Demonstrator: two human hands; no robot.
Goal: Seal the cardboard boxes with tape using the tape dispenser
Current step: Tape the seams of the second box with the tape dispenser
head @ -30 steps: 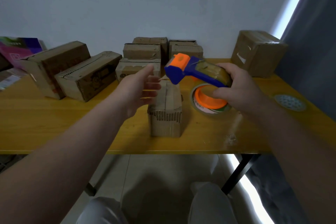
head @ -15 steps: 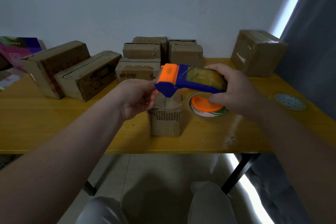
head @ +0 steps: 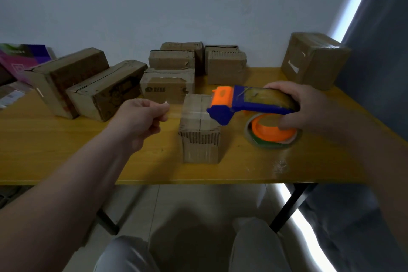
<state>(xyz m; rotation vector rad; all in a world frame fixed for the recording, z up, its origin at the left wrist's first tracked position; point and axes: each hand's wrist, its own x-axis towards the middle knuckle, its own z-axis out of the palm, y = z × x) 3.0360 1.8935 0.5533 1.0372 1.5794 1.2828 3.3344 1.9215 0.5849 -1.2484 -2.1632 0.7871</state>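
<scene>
Hold the tape (head: 175, 110) taut over the box (head: 199, 145), left hand (head: 141, 117) pinching its end at nine o'clock, right hand (head: 306, 106) gripping the dispenser (head: 254, 102).

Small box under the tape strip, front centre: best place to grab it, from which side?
Probably its left and right walls, low down, reaching in from the near table edge. The small box stands upright, apart from other boxes, while the tape pinched by the left hand spans its top and the tape dispenser in the right hand hangs over its upper right corner.
</scene>
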